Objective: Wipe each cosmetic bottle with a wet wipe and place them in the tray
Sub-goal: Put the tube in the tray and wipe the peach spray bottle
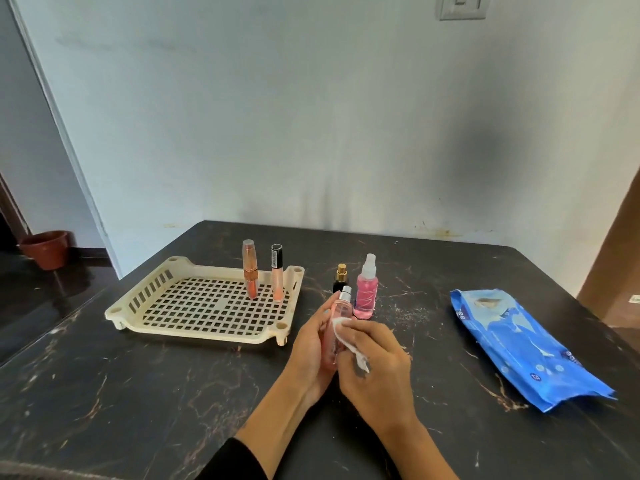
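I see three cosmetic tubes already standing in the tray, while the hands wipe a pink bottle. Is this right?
Not quite. The head view shows two tubes standing in the tray, not three. The rest holds: the left hand holds the pink bottle while the right hand wipes it.

A single head-worn, wide-angle view looks forward and down across the dark bench (pixel 138 393) toward a pale wall (pixel 311 116) at its far edge. The camera sits close over the near edge, so both forearms enter from the bottom of the frame and the hands meet near the middle. Straight lines bow toward the edges (the wall corner at left leans noticeably). A strip of floor (pixel 52 299) shows at left.
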